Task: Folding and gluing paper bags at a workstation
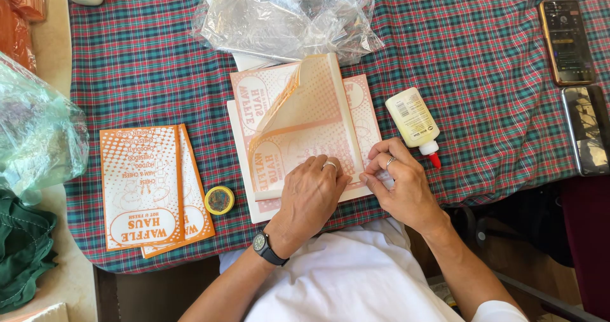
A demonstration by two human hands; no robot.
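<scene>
In the head view, at centre frame, the left hand (311,191) lay flat, fingers together, pressing down on a printed paper sheet (305,128) that sat on top of a stack (244,188) of like sheets on the worktop (483,74), which was covered in a checked cloth. The right hand (400,182), just to the right of it, pinched the folded right edge of that sheet between thumb and fingertips, so both hands were closed on or against the paper rather than spread free. The sheet's upper left flap curled up off the stack and showed its plain underside.

That raised flap looked like the weak spot: if the left hand eased its pressure, the flap could spring back and the crease would run crooked. If the seam was glued, which could not be told, a slipped edge might set out of line or stick to the sheet below.

The glue bottle (414,120) lay on its side just right of the stack, its red tip close to the right hand; a nudge from the wrist could roll it, and if the tip was open it might leak onto the cloth or paper. A small round tin (219,200) sat just left of the stack, beside finished bags (149,185) at lower left. Crumpled clear plastic (286,13) overlapped the stack's top edge and could drag across it. Two phones (575,80) lay at the right edge, well apart from the glue.
</scene>
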